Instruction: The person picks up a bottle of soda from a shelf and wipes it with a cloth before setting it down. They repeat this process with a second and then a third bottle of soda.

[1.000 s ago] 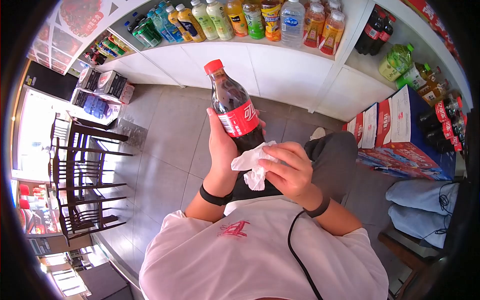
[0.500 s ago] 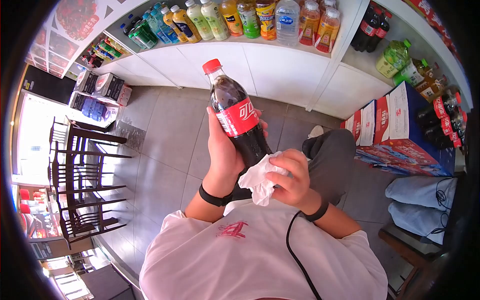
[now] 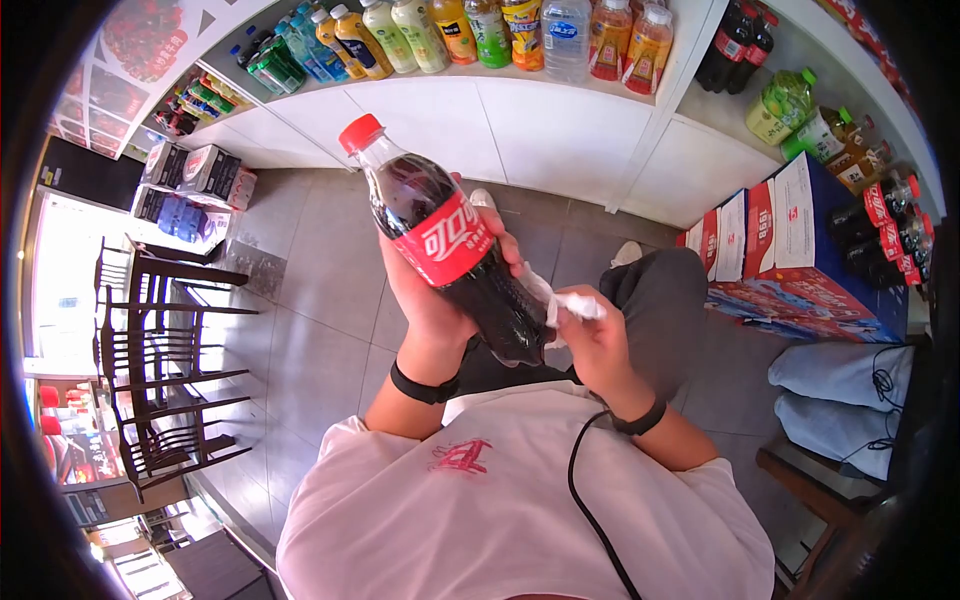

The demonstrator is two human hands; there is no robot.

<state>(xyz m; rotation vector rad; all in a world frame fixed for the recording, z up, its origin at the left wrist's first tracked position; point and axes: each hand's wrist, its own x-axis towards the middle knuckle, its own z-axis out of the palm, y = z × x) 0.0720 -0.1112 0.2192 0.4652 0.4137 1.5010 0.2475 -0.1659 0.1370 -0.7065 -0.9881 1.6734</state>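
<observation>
Far L: dark chairs (image 3: 150,335) on the floor (image 3: 320,300), w/ stacked cartons (image 3: 210,172) beyond.

L hand (image 3: 415,300): fingers wrapped round the btl (image 3: 445,240), palm at its L side, fingertips showing on the R. Grip looks firm. Black band (image 3: 425,388) on the wrist.

Btl: cola, red cap (image 3: 361,134) on, dark liquid inside. Held clear of the floor, in front of the shirt (image 3: 520,500). Tilted, cap up and to the L, base down and to the R. Change noted: cap end has swung L, so the lean is greater than a moment ago.

Tissue (image 3: 583,306): crumpled, white, at the R side of the btl's lower part, near the base. Change noted: no longer hangs below the base; it lies along the side. In my judgement that brings the lower R side w/in the tissue's reach. Contact appears made, full extent n/v behind the btl.

R hand (image 3: 600,350): fingers closed on the tissue, pinching it beside the base. Dark band (image 3: 640,420) on the wrist.

Above, L to R: shelf (image 3: 400,80) w/ a row of drinks (image 3: 492,35). Far R: boxes (image 3: 790,230), cola btls (image 3: 885,235) beside them, blue bundles (image 3: 835,380) below.
</observation>
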